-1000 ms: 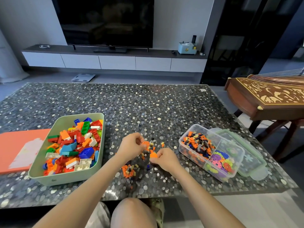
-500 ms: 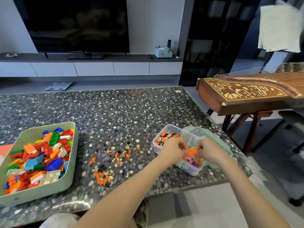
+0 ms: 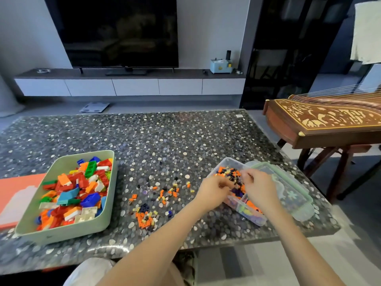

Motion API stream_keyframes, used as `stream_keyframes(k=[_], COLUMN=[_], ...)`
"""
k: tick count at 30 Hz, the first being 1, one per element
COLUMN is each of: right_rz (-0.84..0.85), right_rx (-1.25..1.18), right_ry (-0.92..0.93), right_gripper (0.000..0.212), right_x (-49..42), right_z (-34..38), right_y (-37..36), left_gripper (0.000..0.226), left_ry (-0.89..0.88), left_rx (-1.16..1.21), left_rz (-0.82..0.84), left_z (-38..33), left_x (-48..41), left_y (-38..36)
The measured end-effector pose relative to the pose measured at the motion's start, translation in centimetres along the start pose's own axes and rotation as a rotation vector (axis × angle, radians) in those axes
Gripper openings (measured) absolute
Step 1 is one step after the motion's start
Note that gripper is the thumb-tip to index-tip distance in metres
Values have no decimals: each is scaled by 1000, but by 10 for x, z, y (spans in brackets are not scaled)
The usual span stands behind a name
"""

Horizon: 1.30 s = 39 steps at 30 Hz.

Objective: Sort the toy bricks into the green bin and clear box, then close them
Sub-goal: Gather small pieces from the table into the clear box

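Table (image 3: pixel 274 234) edge near clear box (image 3: pixel 246 211), left hand (image 3: pixel 213 189), right hand (image 3: pixel 260 187) over it

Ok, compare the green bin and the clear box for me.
The green bin is opaque; the clear box is see-through. The green bin holds large bricks in one space; the clear box holds tiny pieces, split by a divider. Both stand open on the table.

A single head-worn camera — wide-angle — looks forward and down, close over the table (image 3: pixel 165 137).
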State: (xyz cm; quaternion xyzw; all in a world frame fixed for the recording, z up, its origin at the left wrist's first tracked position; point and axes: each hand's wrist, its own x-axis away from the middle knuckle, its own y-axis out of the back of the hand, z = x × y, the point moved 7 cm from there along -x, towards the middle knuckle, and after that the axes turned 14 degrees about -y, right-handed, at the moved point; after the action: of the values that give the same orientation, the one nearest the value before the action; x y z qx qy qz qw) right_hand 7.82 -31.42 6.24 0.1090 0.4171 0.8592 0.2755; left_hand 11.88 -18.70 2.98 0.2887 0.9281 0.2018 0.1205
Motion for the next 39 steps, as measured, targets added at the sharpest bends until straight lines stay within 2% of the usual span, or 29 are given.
stream_keyframes(k=[2, 4, 5, 7, 9, 12, 15, 17, 19, 22, 24, 27, 30, 33, 36, 39], right_rz=[18, 152, 236, 337, 333, 243, 173, 186, 258, 422, 392, 391, 588, 738, 828, 846], right_rx=[-139, -118, -70, 29, 126, 301, 333, 343, 309, 127, 80, 202, 257, 139, -23, -51], right_ry=[95, 197, 226, 263, 276, 177, 48, 67, 163, 260, 237, 244, 401, 518, 480, 432], right_gripper=[23, 32, 41, 59, 71, 75, 74, 70, 63, 54, 53, 53, 48, 42, 38, 37], right_x=[19, 37, 46, 57, 59, 43, 20, 12, 7, 1, -24, -63, -62, -32, -3, 22], right_z=[20, 35, 39, 43, 42, 40, 48, 61, 80, 107, 117, 129, 147, 140, 117, 98], right_y=[-18, -58, -81, -125, -157, -188, -205, -217, -231, -249, -258, -280, -300, -292, -272, -249], left_gripper=[23, 22, 31, 61, 88, 109, 110, 109, 101, 83, 80, 78, 56, 46, 42, 37], left_ry=[1, -89, -153, -137, 43, 231, 340, 355, 337, 269, 231, 155, 118, 126, 134, 146], left_rx=[-169, -491, -682, -969, -1039, -979, -857, -833, -829, -843, -798, -660, -466, -421, -388, -259], left_rz=[-155, -312, -334, -226, -111, -87, -124, -159, -208, -230, -228, -313, -422, -419, -407, -415], left_z=[17, 38, 50, 82, 117, 144, 160, 163, 169, 174, 178, 179, 176, 179, 177, 166], left_x=[19, 52, 69, 98, 115, 123, 114, 104, 89, 63, 54, 59, 66, 66, 68, 73], left_y=[33, 68, 78, 88, 97, 117, 129, 130, 134, 140, 142, 145, 151, 155, 156, 157])
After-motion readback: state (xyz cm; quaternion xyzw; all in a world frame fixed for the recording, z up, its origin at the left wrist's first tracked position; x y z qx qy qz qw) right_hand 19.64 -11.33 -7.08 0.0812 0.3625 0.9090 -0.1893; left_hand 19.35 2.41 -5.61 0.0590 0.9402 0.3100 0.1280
